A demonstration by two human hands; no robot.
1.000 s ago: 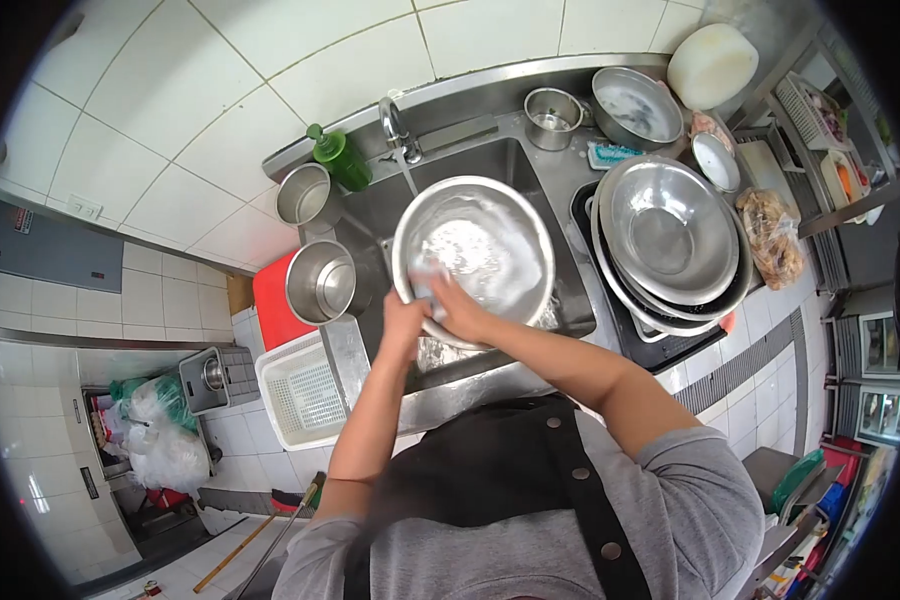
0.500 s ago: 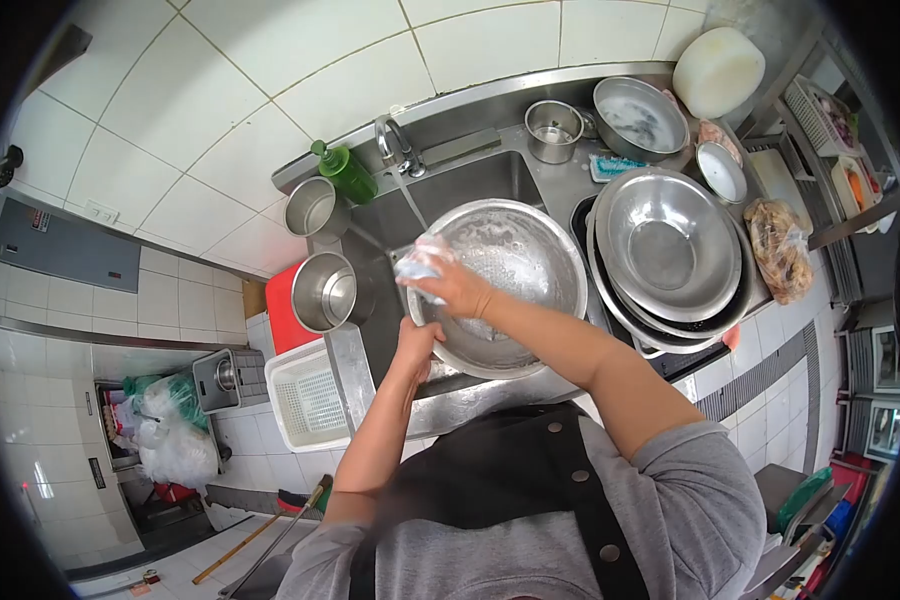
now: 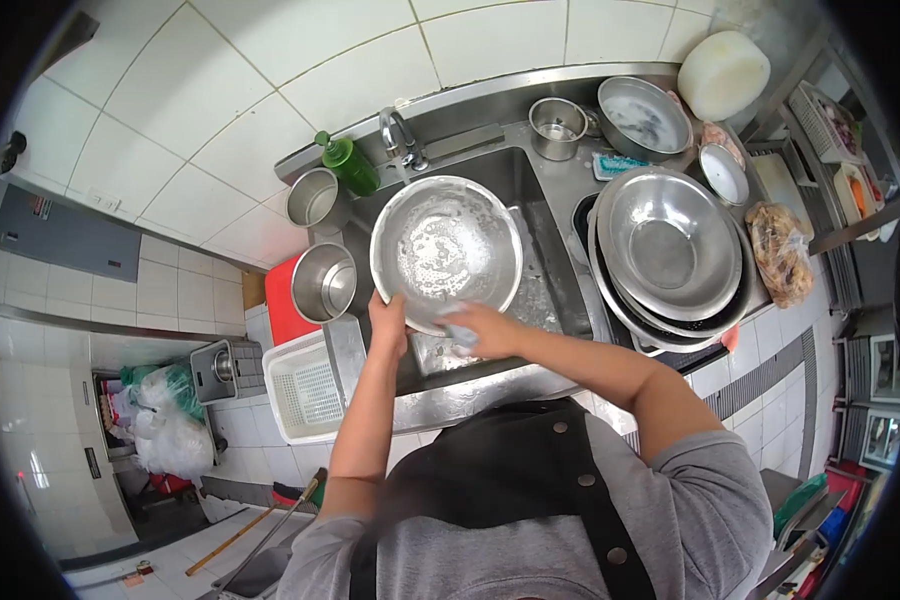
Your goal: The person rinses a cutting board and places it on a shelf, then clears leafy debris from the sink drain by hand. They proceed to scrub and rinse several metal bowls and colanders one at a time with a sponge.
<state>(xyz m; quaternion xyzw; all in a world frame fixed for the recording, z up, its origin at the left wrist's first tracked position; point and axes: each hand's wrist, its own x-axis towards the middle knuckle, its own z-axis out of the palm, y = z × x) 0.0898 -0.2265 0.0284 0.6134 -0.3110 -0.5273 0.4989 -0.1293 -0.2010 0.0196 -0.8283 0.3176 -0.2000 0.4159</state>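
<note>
Though indistinct, perhaps one cloth [image 3: 461, 336]; one held bowl [image 3: 446, 245]

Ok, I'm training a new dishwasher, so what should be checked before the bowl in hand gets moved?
1. Left hand gripping the rim of the metal bowl: ok.
2. Right hand free: not ok, it holds a pale cloth-like wad.
3. Bowl's inside fully clean: cannot tell, glare and spots cover it.
4. Faucet off: not ok, water seems to be running.
5. Bowl apart from the stacked bowls: ok.
</note>
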